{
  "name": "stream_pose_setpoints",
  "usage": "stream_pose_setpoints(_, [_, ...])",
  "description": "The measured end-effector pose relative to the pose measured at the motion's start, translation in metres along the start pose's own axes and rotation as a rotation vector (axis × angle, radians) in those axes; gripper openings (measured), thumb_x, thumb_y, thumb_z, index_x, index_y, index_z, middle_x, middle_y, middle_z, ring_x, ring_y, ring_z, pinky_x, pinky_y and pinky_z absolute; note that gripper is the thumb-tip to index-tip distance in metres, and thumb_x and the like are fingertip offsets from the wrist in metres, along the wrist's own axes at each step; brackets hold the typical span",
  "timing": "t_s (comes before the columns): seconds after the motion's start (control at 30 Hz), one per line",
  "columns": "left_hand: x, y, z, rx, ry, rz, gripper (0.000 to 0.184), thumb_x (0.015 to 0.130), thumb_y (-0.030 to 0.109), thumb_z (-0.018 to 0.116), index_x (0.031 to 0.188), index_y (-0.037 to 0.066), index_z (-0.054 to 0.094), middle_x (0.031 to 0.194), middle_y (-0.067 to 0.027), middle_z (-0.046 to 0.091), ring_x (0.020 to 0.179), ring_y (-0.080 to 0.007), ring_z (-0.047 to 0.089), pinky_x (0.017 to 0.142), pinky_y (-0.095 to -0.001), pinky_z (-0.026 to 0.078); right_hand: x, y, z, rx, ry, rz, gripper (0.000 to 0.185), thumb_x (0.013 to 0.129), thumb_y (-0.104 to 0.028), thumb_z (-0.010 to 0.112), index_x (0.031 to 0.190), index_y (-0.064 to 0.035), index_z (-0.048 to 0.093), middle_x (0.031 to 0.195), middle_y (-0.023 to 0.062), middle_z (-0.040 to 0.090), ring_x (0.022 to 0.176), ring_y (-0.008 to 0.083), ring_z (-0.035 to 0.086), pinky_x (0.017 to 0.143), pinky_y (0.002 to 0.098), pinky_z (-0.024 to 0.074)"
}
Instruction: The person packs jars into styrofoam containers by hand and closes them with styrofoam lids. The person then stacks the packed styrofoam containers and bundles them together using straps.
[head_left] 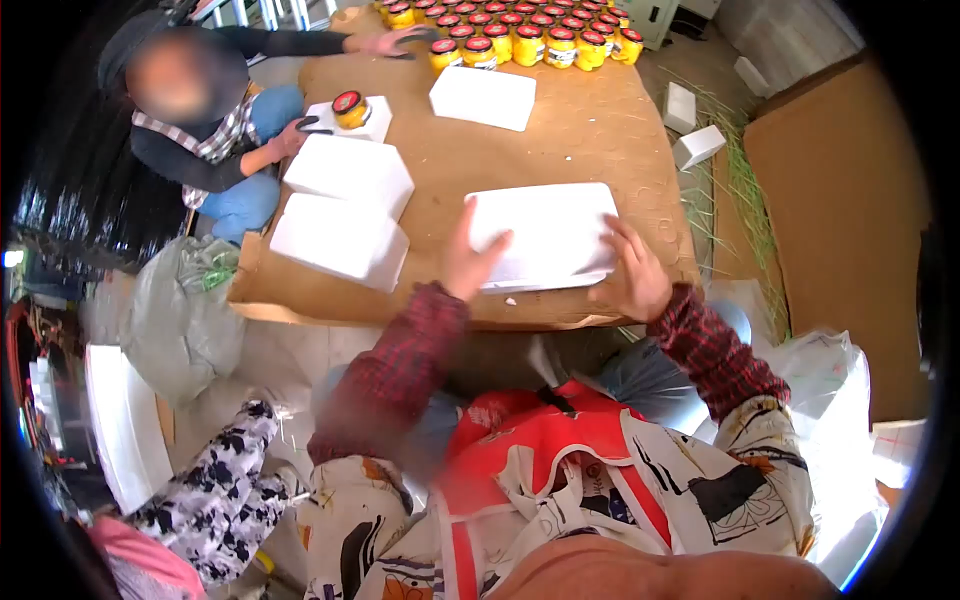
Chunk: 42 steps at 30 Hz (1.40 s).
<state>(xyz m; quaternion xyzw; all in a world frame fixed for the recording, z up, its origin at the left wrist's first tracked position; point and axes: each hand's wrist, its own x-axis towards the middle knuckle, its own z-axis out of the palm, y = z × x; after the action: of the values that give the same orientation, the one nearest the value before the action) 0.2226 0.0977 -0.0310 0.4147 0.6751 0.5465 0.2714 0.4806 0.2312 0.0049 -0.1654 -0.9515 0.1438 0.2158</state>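
A white foam box point(548, 228) lies on the cardboard-covered table in front of me, its top face plain. My left hand point(472, 255) grips its left side, with the thumb over the near part of the top. On the right side, the fingers of my right hand point(636, 270) press against the box near its corner. A thin gap-like line runs along the box's near edge; its inside is hidden. Two more white foam boxes, a nearer one point(330, 238) and a farther one point(345, 172), stand side by side to the left of my left hand.
Many jars point(530, 42) with yellow contents and dark lids crowd the far table edge. Another foam box point(484, 98) lies before them. At the left, a co-worker point(215, 140) touches a foam piece bearing one jar point(350, 109). Cardboard point(840, 220) stands at the right.
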Motion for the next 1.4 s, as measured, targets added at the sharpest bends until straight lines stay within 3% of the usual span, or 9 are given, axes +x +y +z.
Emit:
stream_pose_setpoints(0.3, [-0.014,-0.027,0.003,-0.148,-0.014,-0.025,0.101,0.078,0.028,0.073,0.146,-0.001,0.005,0.143,-0.0232,0.032,0.132,-0.029,0.034,0.107,-0.0377,0.03,0.023,0.056,0.043,0.789,0.128,0.779,0.04,0.094,-0.03,0.053,0.122,-0.0012,0.051,0.122,0.0148,0.055,0.108,0.0237,0.057,0.091,0.0337,0.0451])
stream_pose_setpoints(0.37, [-0.01,-0.057,0.01,-0.129,0.034,-0.103,0.105,0.077,0.035,0.074,0.145,-0.004,0.004,0.139,-0.0209,0.038,0.128,-0.027,0.039,0.105,-0.036,0.033,0.025,0.063,0.063,1.539,-0.222,0.856,0.061,0.093,-0.048,0.049,0.138,-0.008,0.038,0.135,0.0152,0.047,0.121,0.0278,0.048,0.1,0.044,0.0377])
stream_pose_setpoints(0.5, [-0.007,-0.074,0.013,-0.605,-0.083,-0.392,0.06,0.094,0.039,0.052,0.136,-0.002,0.038,0.132,-0.0121,0.049,0.119,-0.021,0.047,0.103,-0.0342,0.034,0.015,0.049,0.054,1.5,-0.454,1.201,0.087,0.081,-0.07,0.048,0.147,-0.0196,0.02,0.149,0.0089,0.029,0.136,0.0327,0.025,0.104,0.067,0.0105])
stream_pose_setpoints(0.9, [0.007,0.078,-0.143,-0.048,0.481,0.257,0.043,0.094,0.027,0.052,0.124,-0.004,0.052,0.12,-0.0124,0.058,0.108,-0.0219,0.054,0.094,-0.0333,0.041,0.09,-0.094,0.036,1.646,-0.203,0.651,0.074,0.089,-0.064,0.042,0.143,-0.0152,0.03,0.14,0.0056,0.042,0.126,0.0257,0.041,0.094,0.05,0.0391])
stream_pose_setpoints(1.0, [0.002,0.093,-0.2,-0.495,0.89,0.149,0.05,0.093,0.043,0.048,0.124,0.004,0.051,0.12,-0.0086,0.057,0.112,-0.0227,0.052,0.097,-0.0388,0.04,0.138,-0.138,0.055,1.578,-0.452,0.405,0.088,0.084,-0.075,0.032,0.147,-0.0153,0.022,0.141,0.0074,0.039,0.125,0.0246,0.039,0.094,0.0426,0.0408])
stream_pose_setpoints(1.17, [0.009,0.0,-0.31,-0.585,0.749,-0.061,0.062,0.084,0.054,0.047,0.123,0.007,0.054,0.122,-0.0109,0.057,0.107,-0.0313,0.055,0.09,-0.0474,0.045,0.184,-0.17,0.104,1.265,-0.708,0.46,0.071,0.088,-0.066,0.039,0.122,-0.0066,0.054,0.096,0.0102,0.055,0.1,0.0184,0.053,0.081,0.0429,0.047])
stream_pose_setpoints(1.2, [0.003,-0.001,-0.306,-0.64,0.814,-0.132,0.065,0.08,0.056,0.051,0.122,0.007,0.055,0.123,-0.0122,0.056,0.106,-0.0331,0.055,0.089,-0.0476,0.045,0.19,-0.17,0.169,1.155,-0.467,0.148,0.052,0.092,-0.047,0.041,0.123,-0.0072,0.054,0.1,0.0136,0.057,0.103,0.0232,0.054,0.085,0.0421,0.0454])
stream_pose_setpoints(1.3, [0.012,-0.002,-0.279,-0.453,0.867,-0.083,0.06,0.083,0.051,0.053,0.123,0.008,0.054,0.124,-0.0126,0.055,0.107,-0.0324,0.054,0.09,-0.0459,0.044,0.14,-0.153,0.126,1.44,-0.539,0.374,0.054,0.089,-0.042,0.057,0.128,-0.0039,0.049,0.112,0.0137,0.059,0.103,0.0231,0.055,0.089,0.0346,0.0454])
stream_pose_setpoints(1.4, [0.014,0.037,-0.226,0.046,0.996,0.191,0.054,0.085,0.047,0.055,0.124,0.009,0.053,0.124,-0.013,0.054,0.108,-0.0318,0.053,0.091,-0.0443,0.043,0.059,-0.108,0.099,1.158,0.021,0.294,0.061,0.083,-0.042,0.067,0.127,-0.0039,0.05,0.106,0.0095,0.062,0.095,0.0198,0.058,0.083,0.032,0.0485])
